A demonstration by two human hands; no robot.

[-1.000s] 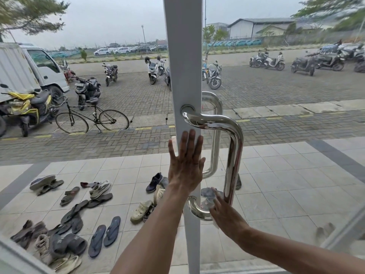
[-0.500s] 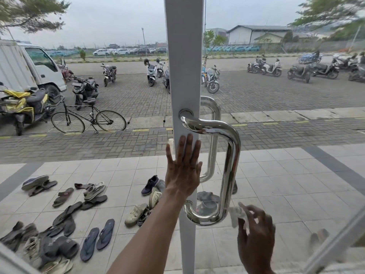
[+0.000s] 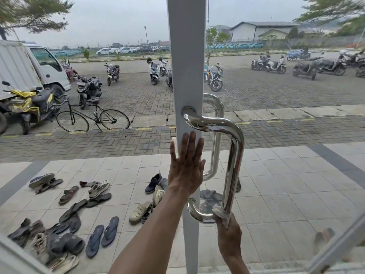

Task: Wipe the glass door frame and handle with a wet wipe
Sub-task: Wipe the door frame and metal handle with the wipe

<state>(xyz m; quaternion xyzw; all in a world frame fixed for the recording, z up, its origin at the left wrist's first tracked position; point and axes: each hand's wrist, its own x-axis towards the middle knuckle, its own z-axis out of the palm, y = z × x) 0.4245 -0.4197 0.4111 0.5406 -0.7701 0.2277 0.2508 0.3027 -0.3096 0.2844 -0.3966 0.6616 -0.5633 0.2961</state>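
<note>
Tiled floor (image 3: 276,184) outside the glass: sandals, flip-flops and sneakers scattered over its left part (image 3: 65,224), a few more pairs near the middle (image 3: 152,192), one blurred pair at right edge (image 3: 324,236).

Flat, bright daylight comes from an overcast sky (image 3: 118,14). Shadows are faint. The wide lens bends and blurs the edges
</note>
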